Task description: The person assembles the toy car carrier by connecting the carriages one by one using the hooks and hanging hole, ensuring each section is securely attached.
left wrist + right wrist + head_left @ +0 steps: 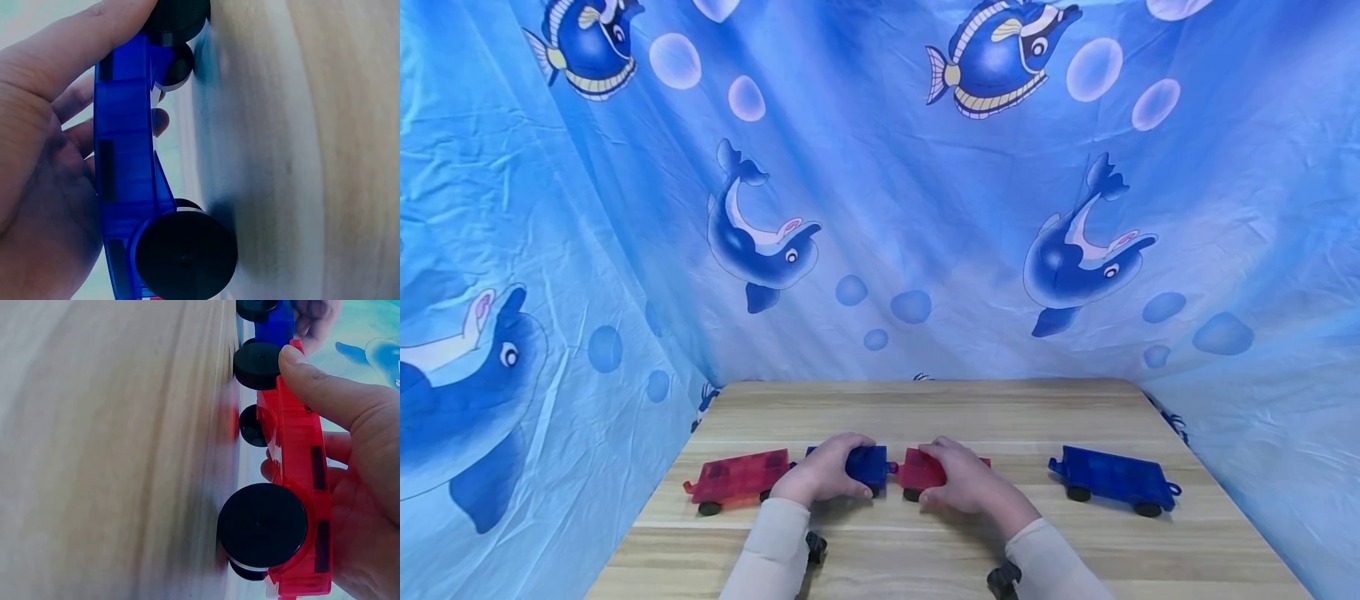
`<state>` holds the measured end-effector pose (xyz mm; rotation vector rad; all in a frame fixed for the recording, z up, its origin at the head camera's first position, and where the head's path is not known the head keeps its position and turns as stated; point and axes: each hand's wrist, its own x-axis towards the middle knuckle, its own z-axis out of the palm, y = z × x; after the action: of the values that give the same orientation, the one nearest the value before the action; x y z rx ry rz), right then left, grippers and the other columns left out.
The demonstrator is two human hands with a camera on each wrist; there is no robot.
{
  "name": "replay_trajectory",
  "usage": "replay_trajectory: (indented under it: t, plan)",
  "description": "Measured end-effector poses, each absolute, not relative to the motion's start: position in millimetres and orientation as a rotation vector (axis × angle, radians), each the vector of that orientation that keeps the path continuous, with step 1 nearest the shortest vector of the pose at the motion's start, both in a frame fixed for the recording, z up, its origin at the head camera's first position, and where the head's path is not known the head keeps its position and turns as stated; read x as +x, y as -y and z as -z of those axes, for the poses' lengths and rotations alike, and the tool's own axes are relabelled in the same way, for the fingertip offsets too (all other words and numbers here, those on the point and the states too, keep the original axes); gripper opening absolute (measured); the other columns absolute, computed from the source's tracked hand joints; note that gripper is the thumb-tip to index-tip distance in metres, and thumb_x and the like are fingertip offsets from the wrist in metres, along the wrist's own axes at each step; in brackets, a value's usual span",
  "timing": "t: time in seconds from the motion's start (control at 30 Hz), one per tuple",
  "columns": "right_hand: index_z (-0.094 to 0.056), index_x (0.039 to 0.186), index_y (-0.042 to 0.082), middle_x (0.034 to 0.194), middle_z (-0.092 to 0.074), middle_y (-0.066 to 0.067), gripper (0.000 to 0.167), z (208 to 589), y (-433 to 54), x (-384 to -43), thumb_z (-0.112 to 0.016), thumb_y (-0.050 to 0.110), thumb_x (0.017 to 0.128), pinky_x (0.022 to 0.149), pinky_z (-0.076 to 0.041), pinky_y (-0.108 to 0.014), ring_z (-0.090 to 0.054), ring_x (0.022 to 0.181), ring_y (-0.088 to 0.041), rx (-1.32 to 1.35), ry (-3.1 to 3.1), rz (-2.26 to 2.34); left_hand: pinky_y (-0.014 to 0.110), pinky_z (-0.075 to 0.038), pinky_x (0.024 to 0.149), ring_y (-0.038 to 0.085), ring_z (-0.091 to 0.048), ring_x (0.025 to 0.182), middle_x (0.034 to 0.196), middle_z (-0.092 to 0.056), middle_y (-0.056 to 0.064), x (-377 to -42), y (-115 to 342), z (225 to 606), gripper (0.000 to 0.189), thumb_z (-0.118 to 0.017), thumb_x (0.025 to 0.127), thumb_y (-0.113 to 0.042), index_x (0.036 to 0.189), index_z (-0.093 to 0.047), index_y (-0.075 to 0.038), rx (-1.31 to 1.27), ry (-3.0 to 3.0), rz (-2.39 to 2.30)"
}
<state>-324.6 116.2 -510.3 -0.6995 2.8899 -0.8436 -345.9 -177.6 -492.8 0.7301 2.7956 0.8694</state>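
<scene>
My left hand (827, 471) holds a blue toy train car (868, 465) between thumb and fingers by its long sides. In the left wrist view that blue body (125, 137) shows black wheels close against the tabletop. My right hand (964, 477) grips a red toy train car (917, 470) the same way, its thumb along the near side. The two cars stand end to end, and their couplings (892, 467) meet in the small gap between them; whether they are hooked is too small to tell. Fingers cover part of both cars.
Another red car (741, 477) stands left, its right end close to the held blue car. A second blue car (1112, 477) stands apart at right, slightly angled. The wooden table (925, 408) ends at a blue curtain (880, 208) printed with sea animals.
</scene>
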Motion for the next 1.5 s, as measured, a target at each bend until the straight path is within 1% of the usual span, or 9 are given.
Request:
replay_trajectory:
  t: [0.27, 0.43, 0.7, 0.93, 1.13, 1.23, 1.4, 1.5]
  plan:
    - [-0.052, 0.154, 0.014, 0.135, -0.059, -0.001, 0.089, 510.8, -116.8, -323.9, -0.092, 0.042, 0.080, 0.097, -0.054, -0.051, -0.056, 0.117, -0.023, -0.696, -2.884, 0.853, 0.058, -0.049, 0.105, 0.037, -0.053, 0.134, 0.147, -0.057, 0.009, -345.9, 176.3, 493.1, 0.082, -0.097, 0.076, -0.031, 0.147, -0.059, -0.016, 0.728, -2.798, -0.860]
    - [-0.052, 0.155, 0.014, 0.136, -0.058, -0.001, 0.090, 512.1, -117.7, -324.0, -0.092, 0.042, 0.079, 0.097, -0.054, -0.051, -0.056, 0.118, -0.023, -0.688, -2.881, 0.853, 0.058, -0.049, 0.104, 0.037, -0.053, 0.134, 0.148, -0.056, 0.010, -346.6, 176.4, 494.5, 0.082, -0.097, 0.075, -0.032, 0.147, -0.060, -0.016, 0.724, -2.799, -0.853]
    - [-0.052, 0.155, 0.015, 0.135, -0.058, 0.000, 0.091, 512.0, -117.9, -323.2, -0.093, 0.042, 0.079, 0.097, -0.055, -0.051, -0.056, 0.118, -0.023, -0.663, -2.874, 0.864, 0.059, -0.050, 0.104, 0.038, -0.053, 0.133, 0.147, -0.057, 0.010, -346.3, 176.0, 495.4, 0.083, -0.098, 0.074, -0.032, 0.146, -0.060, -0.014, 0.727, -2.793, -0.865]
    - [-0.050, 0.156, 0.013, 0.139, -0.058, -0.002, 0.089, 507.8, -118.9, -319.7, -0.091, 0.041, 0.082, 0.098, -0.054, -0.053, -0.057, 0.121, -0.025, -0.685, -2.882, 0.841, 0.059, -0.050, 0.103, 0.038, -0.054, 0.132, 0.147, -0.057, 0.010, -347.1, 176.8, 494.4, 0.084, -0.099, 0.073, -0.031, 0.146, -0.060, -0.015, 0.713, -2.796, -0.869]
    - [-0.051, 0.155, 0.012, 0.142, -0.056, -0.002, 0.087, 503.4, -132.9, -316.2, -0.089, 0.043, 0.083, 0.095, -0.056, -0.049, -0.056, 0.120, -0.023, -0.721, -2.884, 0.885, 0.060, -0.049, 0.104, 0.038, -0.054, 0.132, 0.147, -0.057, 0.010, -347.9, 178.2, 493.8, 0.084, -0.098, 0.074, -0.032, 0.147, -0.060, -0.015, 0.700, -2.790, -0.888]
    - [-0.052, 0.155, 0.014, 0.144, -0.055, -0.001, 0.086, 502.2, -143.6, -314.4, -0.087, 0.047, 0.085, 0.096, -0.056, -0.048, -0.057, 0.121, -0.022, -0.727, -2.891, 0.891, 0.061, -0.049, 0.104, 0.038, -0.054, 0.132, 0.147, -0.057, 0.010, -348.0, 178.9, 494.2, 0.083, -0.098, 0.074, -0.032, 0.147, -0.060, -0.016, 0.693, -2.790, -0.886]
    - [-0.053, 0.154, 0.017, 0.144, -0.054, 0.000, 0.082, 502.0, -163.0, -310.8, -0.084, 0.052, 0.086, 0.101, -0.053, -0.052, -0.056, 0.124, -0.024, -0.702, -2.891, 0.946, 0.061, -0.049, 0.104, 0.039, -0.054, 0.132, 0.147, -0.056, 0.011, -348.2, 180.9, 495.0, 0.083, -0.098, 0.074, -0.032, 0.146, -0.060, -0.015, 0.692, -2.796, -0.879]
    - [-0.054, 0.153, 0.019, 0.145, -0.053, 0.001, 0.078, 503.0, -174.1, -307.9, -0.084, 0.050, 0.088, 0.105, -0.050, -0.055, -0.055, 0.129, -0.026, -0.682, -2.910, 0.972, 0.061, -0.048, 0.104, 0.039, -0.054, 0.131, 0.147, -0.057, 0.011, -347.0, 182.1, 494.7, 0.083, -0.098, 0.074, -0.030, 0.145, -0.060, -0.015, 0.690, -2.796, -0.881]
